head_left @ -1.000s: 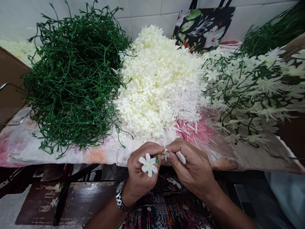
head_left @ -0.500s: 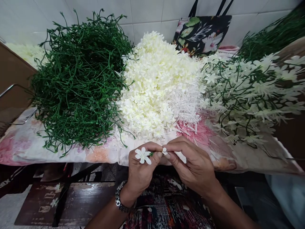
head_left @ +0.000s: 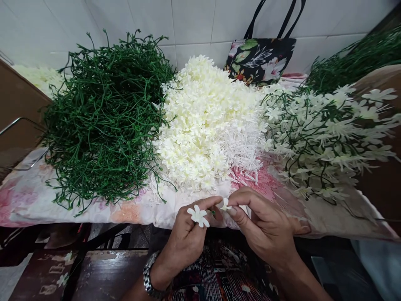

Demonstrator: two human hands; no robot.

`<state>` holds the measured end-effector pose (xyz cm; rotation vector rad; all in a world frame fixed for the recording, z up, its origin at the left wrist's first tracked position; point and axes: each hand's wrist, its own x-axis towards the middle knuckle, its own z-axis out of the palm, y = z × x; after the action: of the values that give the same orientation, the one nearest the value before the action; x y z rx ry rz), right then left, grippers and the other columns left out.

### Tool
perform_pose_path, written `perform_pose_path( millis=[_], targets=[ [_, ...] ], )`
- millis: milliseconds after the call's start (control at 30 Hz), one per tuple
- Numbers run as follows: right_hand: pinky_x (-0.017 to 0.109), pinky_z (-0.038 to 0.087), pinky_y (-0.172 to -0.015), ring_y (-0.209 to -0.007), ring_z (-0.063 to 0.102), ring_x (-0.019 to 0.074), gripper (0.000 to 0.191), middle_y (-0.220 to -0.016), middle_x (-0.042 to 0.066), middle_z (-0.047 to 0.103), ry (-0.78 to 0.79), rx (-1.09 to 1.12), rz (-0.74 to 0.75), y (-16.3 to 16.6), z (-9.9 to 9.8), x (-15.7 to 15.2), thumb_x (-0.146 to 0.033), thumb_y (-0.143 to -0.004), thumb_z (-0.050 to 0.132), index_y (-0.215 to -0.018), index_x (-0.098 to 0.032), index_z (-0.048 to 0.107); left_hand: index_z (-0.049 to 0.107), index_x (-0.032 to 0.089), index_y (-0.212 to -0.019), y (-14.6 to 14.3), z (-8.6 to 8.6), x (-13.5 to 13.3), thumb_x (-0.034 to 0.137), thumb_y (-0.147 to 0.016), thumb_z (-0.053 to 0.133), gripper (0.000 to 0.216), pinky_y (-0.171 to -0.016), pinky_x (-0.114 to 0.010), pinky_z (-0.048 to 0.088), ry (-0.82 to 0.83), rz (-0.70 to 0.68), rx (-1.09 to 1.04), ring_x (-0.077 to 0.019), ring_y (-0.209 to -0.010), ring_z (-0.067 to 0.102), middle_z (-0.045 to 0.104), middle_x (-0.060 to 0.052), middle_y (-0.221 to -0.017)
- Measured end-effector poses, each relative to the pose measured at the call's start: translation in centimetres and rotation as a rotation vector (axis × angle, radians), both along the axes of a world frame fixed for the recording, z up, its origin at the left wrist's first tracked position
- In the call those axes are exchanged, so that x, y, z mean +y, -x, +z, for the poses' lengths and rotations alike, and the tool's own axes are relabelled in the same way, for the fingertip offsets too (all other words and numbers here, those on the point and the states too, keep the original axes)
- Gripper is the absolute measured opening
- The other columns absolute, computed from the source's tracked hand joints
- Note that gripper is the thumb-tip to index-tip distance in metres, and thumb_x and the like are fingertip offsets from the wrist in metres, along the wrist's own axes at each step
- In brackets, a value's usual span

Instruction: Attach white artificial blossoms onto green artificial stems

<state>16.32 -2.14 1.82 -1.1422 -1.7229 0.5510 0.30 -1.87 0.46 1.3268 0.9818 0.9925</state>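
Observation:
My left hand point(head_left: 188, 236) pinches a short green stem point(head_left: 213, 212) that carries one white flower point(head_left: 198, 215) over its knuckles. My right hand point(head_left: 263, 225) meets it fingertip to fingertip, pinching a small white flower head point(head_left: 224, 204) at the stem's free end. Both hands hover just in front of the table's near edge, below a heap of loose cream flower heads point(head_left: 206, 121). A tangled mound of bare green stems point(head_left: 106, 117) lies to the left of that heap. Finished sprays of white flowers on green stems point(head_left: 328, 133) are piled to the right.
A floral cloth point(head_left: 131, 207) covers the table. A dark flowered tote bag point(head_left: 261, 58) leans on the tiled wall behind. More green stems point(head_left: 357, 58) lie at the far right. A dark wooden stool point(head_left: 94, 269) stands below left, and a brown box edge point(head_left: 15, 104) at left.
The camera view has tilted down slightly. My hands have stayed together at the table edge, with the right fingertips still working the small flower head at the stem's tip.

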Motion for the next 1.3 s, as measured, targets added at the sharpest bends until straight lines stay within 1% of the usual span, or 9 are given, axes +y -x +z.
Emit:
perform_pose_path(
  millis=[133,367,533,700,800,867,1000,1100,1300],
  targets=[
    [0.022,0.043,-0.053,-0.06,0.054,0.0108,0.01,-0.065,-0.001,0.056,-0.014,-0.031,0.016,0.2,0.4,-0.1,-0.013,-0.083,0.052,-0.075,-0.019,0.054,0.07,0.014,-0.083,-0.2,-0.1,-0.2,0.031,-0.083,0.056,0.021,-0.056,-0.024,0.051,0.071,0.063,-0.111,-0.013,-0.055,0.06,0.065,-0.003,-0.059],
    [0.022,0.043,-0.054,-0.059,0.053,0.0103,0.011,-0.065,-0.001,0.056,-0.019,-0.059,0.072,0.4,0.9,-0.2,-0.011,-0.084,0.052,-0.076,-0.018,0.054,0.069,0.014,-0.077,-0.1,0.1,0.0,0.031,-0.081,0.058,0.021,-0.054,-0.023,0.051,0.063,0.05,-0.132,-0.0139,-0.054,0.061,0.066,-0.005,-0.059],
    [0.023,0.043,-0.054,-0.059,0.052,0.0112,0.012,-0.065,0.0,0.055,-0.037,-0.126,0.086,0.6,0.9,-0.1,-0.01,-0.084,0.049,-0.076,-0.018,0.055,0.065,0.014,-0.07,0.0,0.0,0.3,0.027,-0.082,0.054,0.021,-0.052,-0.023,0.048,-0.009,0.046,0.006,-0.0128,-0.053,0.055,0.06,-0.003,-0.058],
    [0.025,0.042,-0.055,-0.062,0.052,0.0131,0.017,-0.064,0.002,0.055,-0.104,-0.215,0.06,0.8,0.6,0.1,-0.006,-0.084,0.046,-0.076,-0.017,0.055,0.058,0.015,-0.062,-0.1,0.0,0.6,0.02,-0.081,0.048,0.022,-0.045,-0.02,0.039,-0.186,0.028,0.151,-0.0096,-0.047,0.044,0.05,0.001,-0.051],
    [0.025,0.043,-0.055,-0.062,0.051,0.0128,0.015,-0.066,0.002,0.054,-0.086,-0.196,0.066,1.0,0.1,0.1,-0.006,-0.083,0.046,-0.077,-0.017,0.054,0.055,0.016,-0.061,-0.3,0.0,0.7,0.013,-0.078,0.044,0.021,-0.043,-0.018,0.035,-0.286,0.07,0.163,-0.0082,-0.043,0.039,0.045,0.003,-0.048],
    [0.024,0.043,-0.055,-0.062,0.05,0.0124,0.015,-0.066,0.002,0.053,-0.076,-0.173,0.066,1.2,-0.3,0.2,-0.005,-0.083,0.046,-0.077,-0.017,0.053,0.054,0.016,-0.06,-0.4,-0.1,0.7,0.01,-0.075,0.043,0.02,-0.042,-0.018,0.034,-0.312,0.092,0.176,-0.0077,-0.043,0.038,0.044,0.004,-0.047],
    [0.024,0.043,-0.054,-0.062,0.05,0.0122,0.014,-0.065,0.002,0.053,-0.097,-0.16,0.052,1.6,-0.9,0.3,-0.005,-0.083,0.047,-0.076,-0.017,0.053,0.053,0.017,-0.058,-0.5,-0.3,0.7,0.007,-0.069,0.043,0.018,-0.043,-0.019,0.035,-0.272,0.12,0.213,-0.0084,-0.044,0.038,0.044,0.004,-0.048],
    [0.024,0.043,-0.056,-0.064,0.051,0.0123,0.014,-0.066,0.002,0.053,-0.135,-0.174,0.041,1.8,-1.1,0.4,-0.004,-0.082,0.049,-0.077,-0.016,0.053,0.053,0.016,-0.056,-0.5,-0.5,0.6,0.006,-0.067,0.043,0.018,-0.044,-0.019,0.036,-0.248,0.119,0.189,-0.0084,-0.044,0.038,0.044,0.004,-0.048],
    [0.025,0.045,-0.057,-0.065,0.051,0.0127,0.014,-0.068,0.003,0.054,-0.197,-0.219,0.061,1.5,-1.3,0.4,-0.003,-0.081,0.049,-0.08,-0.016,0.055,0.057,0.015,-0.064,-0.5,-0.8,0.6,0.004,-0.065,0.042,0.019,-0.046,-0.018,0.036,-0.233,0.09,0.181,-0.0079,-0.047,0.04,0.045,0.004,-0.052]
  ],
)
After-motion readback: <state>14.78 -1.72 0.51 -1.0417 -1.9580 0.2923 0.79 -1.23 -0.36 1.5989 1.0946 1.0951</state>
